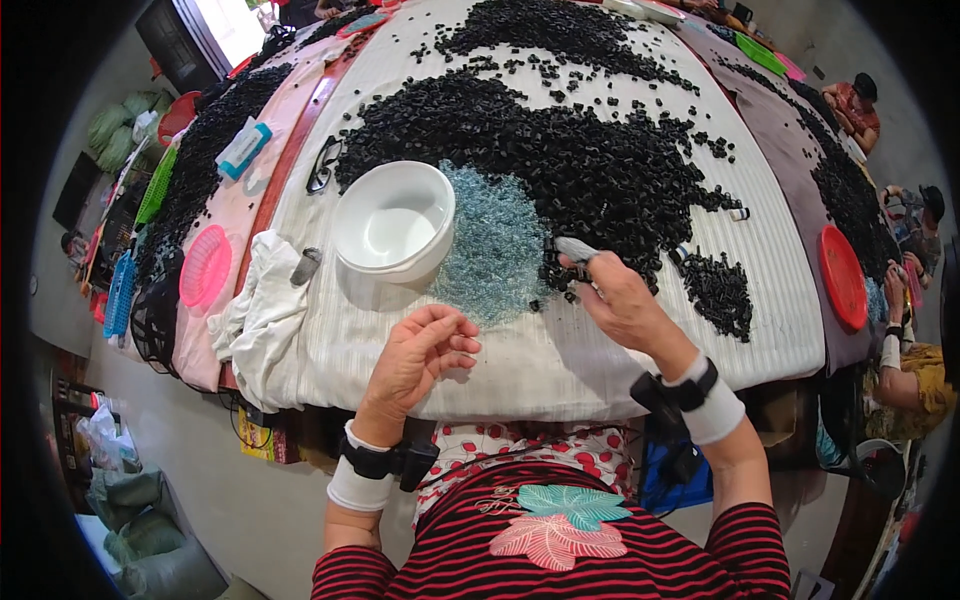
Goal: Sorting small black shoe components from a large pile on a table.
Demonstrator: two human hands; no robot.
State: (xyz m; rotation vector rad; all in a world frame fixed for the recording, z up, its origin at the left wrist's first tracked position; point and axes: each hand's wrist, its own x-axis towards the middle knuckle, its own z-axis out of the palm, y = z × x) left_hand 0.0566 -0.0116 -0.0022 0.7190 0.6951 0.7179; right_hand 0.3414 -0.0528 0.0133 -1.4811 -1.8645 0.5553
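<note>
My left hand (430, 345) is raised over the near edge of the cloth-covered table, its fingers curled and thumb and fingertips pressed together. Whatever it may pinch is too small to make out. My right hand (632, 305) is closed on a small grey, rounded object (575, 250), at the border between two heaps. To its left lies a pile of tiny pale-blue clear pieces (490, 245). Beyond spreads a large heap of small black plastic parts (540, 150). A white plastic bowl (393, 222) stands left of the blue pieces, with no contents visible inside.
Black glasses (324, 165) and a crumpled white cloth (262, 310) lie at the left, a small grey piece (307, 266) on the cloth. A smaller black cluster (718, 295) sits at the right. Side tables hold a pink basket (206, 268) and red tray (843, 277). People sit at far right.
</note>
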